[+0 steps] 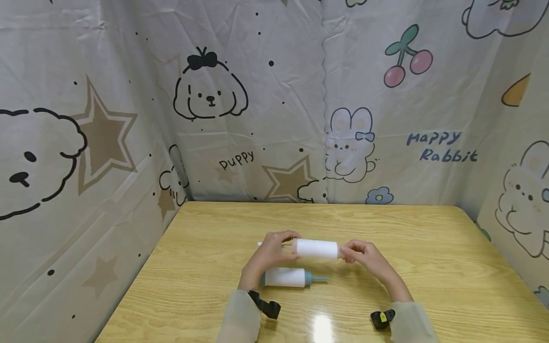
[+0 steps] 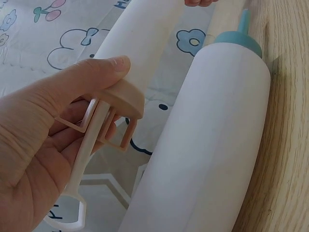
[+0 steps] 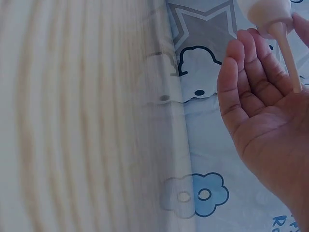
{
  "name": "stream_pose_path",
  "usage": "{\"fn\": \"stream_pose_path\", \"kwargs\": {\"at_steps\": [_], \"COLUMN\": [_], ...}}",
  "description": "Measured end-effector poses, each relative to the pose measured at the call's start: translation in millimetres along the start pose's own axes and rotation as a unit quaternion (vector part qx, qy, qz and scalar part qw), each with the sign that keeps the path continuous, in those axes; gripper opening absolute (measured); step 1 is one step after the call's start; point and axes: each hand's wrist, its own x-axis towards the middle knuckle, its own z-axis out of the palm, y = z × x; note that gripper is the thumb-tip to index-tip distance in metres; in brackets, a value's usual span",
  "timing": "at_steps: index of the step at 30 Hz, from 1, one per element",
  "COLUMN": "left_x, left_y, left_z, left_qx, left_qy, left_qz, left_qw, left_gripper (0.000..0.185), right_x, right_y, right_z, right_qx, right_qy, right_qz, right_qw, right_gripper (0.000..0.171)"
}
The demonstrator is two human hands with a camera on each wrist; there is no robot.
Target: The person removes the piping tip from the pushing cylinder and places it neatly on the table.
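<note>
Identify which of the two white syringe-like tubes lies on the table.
The tube with the blue nozzle lies on the table, nearer the person; the cream-capped tube is held above it.

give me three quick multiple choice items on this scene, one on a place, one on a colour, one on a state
1. Where is the blue-capped syringe?
A. lying on the table
B. held in both hands
C. on the floor

2. What colour is the held syringe's end cap?
A. green
B. beige
C. black

3. How does the left hand meet the held syringe?
A. flat on the table
B. gripping its plunger end
C. apart from it

Answers: 1 A, it rests on the wood below the hands. 2 B, the left wrist view shows a beige cap. 3 B, fingers curl round the plunger end.
</note>
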Motion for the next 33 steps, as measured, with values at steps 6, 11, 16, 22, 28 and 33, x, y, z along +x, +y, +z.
{"fn": "stream_pose_path", "kwargs": {"at_steps": [6, 11, 16, 22, 28, 33], "left_x": [0.0, -0.6, -0.8, -0.5, -0.4, -0.8], "left_y": [-0.8, -1.9, -1.9, -0.8, -0.2, -0.4], "left_z": [0.5, 0.9, 0.7, -0.3, -1.0, -1.2], "left_qx": [-0.002, -0.008, -0.011, -0.012, -0.008, -0.010], "left_qy": [-0.001, 0.000, 0.003, 0.005, 0.008, 0.006], "left_qz": [-0.004, -0.002, 0.000, 0.001, 0.005, 0.007], "left_qw": [1.0000, 1.0000, 0.9999, 0.9999, 0.9999, 0.9999], "left_gripper": [0.046, 0.044, 0.042, 0.042, 0.041, 0.042], "right_x": [-1.2, -1.1, -1.8, -3.0, -2.9, -2.7], "right_y": [1.0, 0.7, 1.1, 1.2, 1.5, 0.3], "right_z": [1.2, 0.8, 0.1, -0.1, 0.8, 0.0], "right_qx": [-0.005, -0.013, -0.020, -0.026, -0.031, -0.014], "right_qy": [0.005, 0.014, 0.018, 0.032, 0.038, 0.036], "right_qz": [-0.005, -0.025, -0.061, -0.089, -0.107, -0.098], "right_qw": [1.000, 0.999, 0.998, 0.995, 0.993, 0.994], "right_gripper": [0.031, 0.029, 0.031, 0.031, 0.032, 0.040]}}
